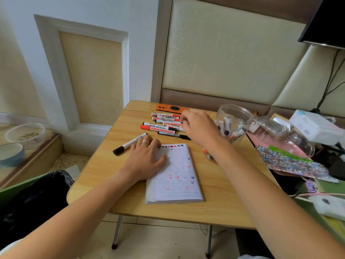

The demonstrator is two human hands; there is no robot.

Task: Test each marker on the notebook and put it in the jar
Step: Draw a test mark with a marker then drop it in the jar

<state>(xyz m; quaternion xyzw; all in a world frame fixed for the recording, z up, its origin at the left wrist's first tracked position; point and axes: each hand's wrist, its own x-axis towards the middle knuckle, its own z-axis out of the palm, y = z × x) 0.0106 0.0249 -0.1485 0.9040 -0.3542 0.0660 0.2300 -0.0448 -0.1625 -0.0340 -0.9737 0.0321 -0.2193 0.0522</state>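
A lined notebook [175, 176] lies open on the wooden table [119, 184], its page dotted with red and blue test marks. My left hand [147, 159] rests flat on the notebook's upper left corner, fingers straight. Several red-capped and black-capped whiteboard markers [162, 124] lie in a pile behind the notebook. My right hand [197, 126] reaches over the right end of that pile with its fingers bent down; the fingertips are blurred, so a hold is unclear. A clear plastic jar [233, 116] stands to the right of the pile with several markers inside.
One black-capped marker [130, 143] lies apart, left of my left hand. An orange phone [171, 108] sits at the table's far edge. A small orange and black item [209, 156] lies under my right wrist. Boxes, packets and a patterned sheet [291, 163] crowd the right side.
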